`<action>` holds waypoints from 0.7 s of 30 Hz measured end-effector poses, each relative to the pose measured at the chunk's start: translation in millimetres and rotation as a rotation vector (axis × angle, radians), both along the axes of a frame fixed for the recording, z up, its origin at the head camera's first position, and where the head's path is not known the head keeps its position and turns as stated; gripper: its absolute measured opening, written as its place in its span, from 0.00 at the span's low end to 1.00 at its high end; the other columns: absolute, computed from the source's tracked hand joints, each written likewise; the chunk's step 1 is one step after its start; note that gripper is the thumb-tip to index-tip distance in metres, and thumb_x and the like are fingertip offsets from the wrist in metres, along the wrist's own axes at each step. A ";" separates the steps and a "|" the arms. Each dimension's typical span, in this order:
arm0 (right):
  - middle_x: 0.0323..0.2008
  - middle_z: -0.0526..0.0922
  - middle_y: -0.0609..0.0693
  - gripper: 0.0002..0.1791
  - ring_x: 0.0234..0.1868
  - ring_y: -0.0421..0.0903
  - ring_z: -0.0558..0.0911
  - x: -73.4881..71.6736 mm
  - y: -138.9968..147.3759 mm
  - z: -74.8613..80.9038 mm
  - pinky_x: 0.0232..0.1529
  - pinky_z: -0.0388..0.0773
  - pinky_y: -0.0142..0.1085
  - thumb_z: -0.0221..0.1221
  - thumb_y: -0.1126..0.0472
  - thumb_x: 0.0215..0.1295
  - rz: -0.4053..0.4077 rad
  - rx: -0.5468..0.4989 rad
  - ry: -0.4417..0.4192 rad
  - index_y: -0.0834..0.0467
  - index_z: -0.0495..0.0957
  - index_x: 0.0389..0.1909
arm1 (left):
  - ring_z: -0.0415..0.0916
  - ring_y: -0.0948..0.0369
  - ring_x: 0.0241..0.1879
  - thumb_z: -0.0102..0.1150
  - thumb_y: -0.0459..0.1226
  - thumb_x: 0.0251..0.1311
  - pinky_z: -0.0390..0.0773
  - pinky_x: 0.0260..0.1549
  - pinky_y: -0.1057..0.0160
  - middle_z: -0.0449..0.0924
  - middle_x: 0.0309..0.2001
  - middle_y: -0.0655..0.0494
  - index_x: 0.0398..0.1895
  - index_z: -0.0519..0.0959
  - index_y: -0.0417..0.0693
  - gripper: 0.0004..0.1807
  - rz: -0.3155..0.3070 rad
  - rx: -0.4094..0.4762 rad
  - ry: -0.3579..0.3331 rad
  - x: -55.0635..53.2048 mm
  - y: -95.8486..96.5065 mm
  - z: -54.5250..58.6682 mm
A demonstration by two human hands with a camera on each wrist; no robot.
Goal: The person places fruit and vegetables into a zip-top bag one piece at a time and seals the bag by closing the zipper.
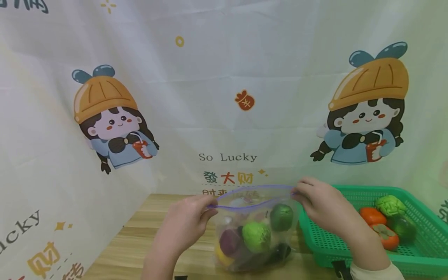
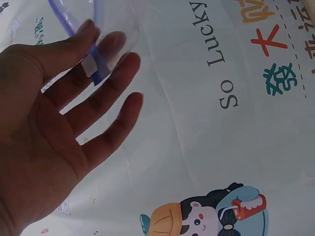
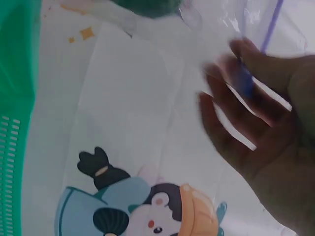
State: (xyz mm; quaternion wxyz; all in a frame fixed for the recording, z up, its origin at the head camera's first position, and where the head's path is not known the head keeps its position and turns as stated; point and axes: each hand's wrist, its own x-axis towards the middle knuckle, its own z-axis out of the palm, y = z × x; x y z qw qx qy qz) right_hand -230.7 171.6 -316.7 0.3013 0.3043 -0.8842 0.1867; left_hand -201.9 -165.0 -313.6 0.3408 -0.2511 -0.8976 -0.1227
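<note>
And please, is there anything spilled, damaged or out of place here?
Nothing stands out. The left hand and right hand pinch opposite ends of the clear bag's open mouth. Bagged produce lies inside; other produce sits in the green basket. I see no spill or tear.

The bag (image 1: 250, 213) is positioned between left hand (image 1: 189, 217) and right hand (image 1: 319, 203), left of the basket (image 1: 315, 249); the backdrop (image 1: 213, 85) hangs behind.

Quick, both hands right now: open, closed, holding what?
Left hand: holding the clear bag, pinched at one top corner.
Right hand: pinching the clear bag's opposite top corner.
</note>
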 end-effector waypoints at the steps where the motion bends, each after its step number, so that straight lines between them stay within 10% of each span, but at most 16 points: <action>1: 0.37 0.84 0.42 0.06 0.34 0.37 0.81 -0.8 -3.3 -1.5 0.33 0.83 0.34 0.71 0.68 0.66 -0.008 -0.030 0.097 0.53 0.88 0.39 | 0.86 0.64 0.32 0.75 0.35 0.61 0.86 0.33 0.61 0.90 0.34 0.62 0.36 0.87 0.53 0.05 0.003 0.017 0.019 -1.0 -0.2 -0.3; 4: 0.39 0.84 0.47 0.09 0.32 0.40 0.82 -1.1 -10.7 -3.7 0.30 0.83 0.33 0.74 0.72 0.60 -0.012 -0.121 0.310 0.57 0.88 0.38 | 0.88 0.61 0.33 0.76 0.33 0.59 0.87 0.34 0.61 0.90 0.34 0.61 0.35 0.87 0.51 0.06 -0.009 0.074 0.139 -5.9 0.0 -0.9; 6: 0.40 0.84 0.47 0.10 0.33 0.39 0.82 1.0 -11.0 -2.2 0.31 0.84 0.34 0.74 0.72 0.60 0.009 -0.133 0.308 0.57 0.88 0.39 | 0.88 0.59 0.36 0.78 0.33 0.58 0.88 0.36 0.60 0.90 0.35 0.60 0.34 0.87 0.50 0.06 -0.012 0.089 0.208 -9.3 1.7 -1.1; 13: 0.42 0.78 0.38 0.06 0.38 0.30 0.76 11.6 5.4 6.4 0.35 0.80 0.31 0.67 0.56 0.73 0.089 0.094 -0.296 0.46 0.87 0.47 | 0.84 0.62 0.36 0.74 0.37 0.63 0.86 0.38 0.60 0.88 0.34 0.62 0.36 0.87 0.52 0.03 0.016 -0.033 -0.010 -9.5 7.7 -2.1; 21: 0.40 0.79 0.35 0.03 0.39 0.30 0.78 14.4 2.3 8.5 0.37 0.82 0.31 0.68 0.56 0.73 0.087 0.075 -0.228 0.43 0.85 0.42 | 0.85 0.61 0.36 0.75 0.33 0.61 0.87 0.39 0.59 0.89 0.35 0.61 0.35 0.87 0.51 0.05 0.012 0.003 0.018 -5.1 0.5 -1.5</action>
